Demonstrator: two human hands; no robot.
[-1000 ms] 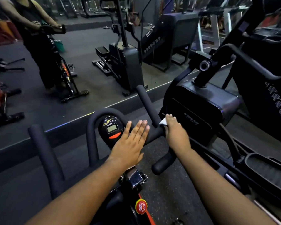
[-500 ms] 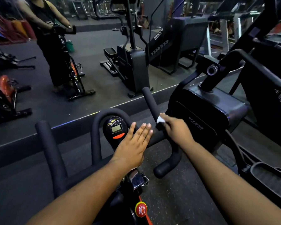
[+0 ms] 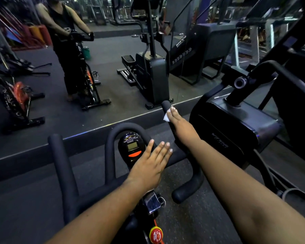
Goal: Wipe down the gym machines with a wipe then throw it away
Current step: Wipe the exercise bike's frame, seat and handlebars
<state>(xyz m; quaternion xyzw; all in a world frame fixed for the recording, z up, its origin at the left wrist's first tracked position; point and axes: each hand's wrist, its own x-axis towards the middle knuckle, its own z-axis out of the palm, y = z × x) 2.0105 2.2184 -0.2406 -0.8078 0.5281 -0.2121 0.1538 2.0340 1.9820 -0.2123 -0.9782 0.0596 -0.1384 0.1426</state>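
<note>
I stand at a black exercise bike whose handlebar [image 3: 62, 166] has foam-covered horns and a round console [image 3: 131, 147] in the middle. My right hand [image 3: 182, 128] holds a small white wipe [image 3: 166, 117] against the far end of the right horn [image 3: 165, 104], just below its tip. The wipe shows only at my fingertips. My left hand [image 3: 152, 165] lies flat with straight fingers on the crossbar, just right of the console.
A black elliptical machine [image 3: 232, 124] stands close on the right. A wall mirror [image 3: 104, 111] ahead reflects a person at a bike and more machines. A red knob [image 3: 155, 235] sits low on the bike frame. Dark rubber floor lies below.
My right hand has slid the wipe forward along the right horn, from its bend near the crossbar up toward the tip. My left hand has stayed on the crossbar.
</note>
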